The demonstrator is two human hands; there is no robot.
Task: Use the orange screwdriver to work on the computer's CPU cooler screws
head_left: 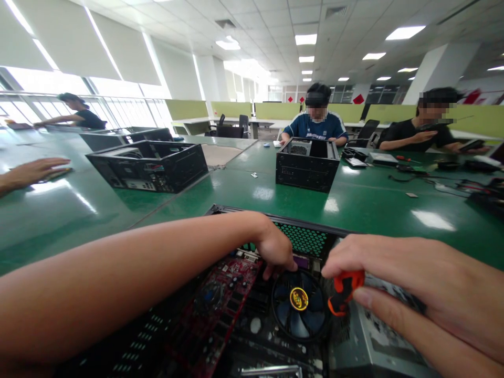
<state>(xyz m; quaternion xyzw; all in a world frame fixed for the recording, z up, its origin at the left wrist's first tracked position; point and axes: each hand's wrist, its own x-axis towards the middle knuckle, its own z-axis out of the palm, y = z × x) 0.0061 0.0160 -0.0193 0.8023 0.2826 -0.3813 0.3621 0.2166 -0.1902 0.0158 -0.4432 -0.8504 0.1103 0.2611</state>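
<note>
An opened computer case (338,231) lies right before me. Inside it a round black CPU fan (281,320) with a yellow-and-black centre sticker faces up. My left hand (275,247) reaches into the case with bent fingers at the fan's far left rim; what its fingertips grip is hidden. My right hand (409,278) is closed around the orange-and-black handle of a screwdriver (346,291) at the fan's right side; I cannot see the tip. A red circuit card (224,299) stands left of the fan, under my left forearm. A grey metal power supply (354,341) sits below my right hand.
Two black cases (169,165) stand at the left on the green table (244,184). Another case (307,165) is ahead, with a person in blue behind it. Cables and parts (433,173) lie right, near a person in black. Someone's hand (39,170) rests at far left.
</note>
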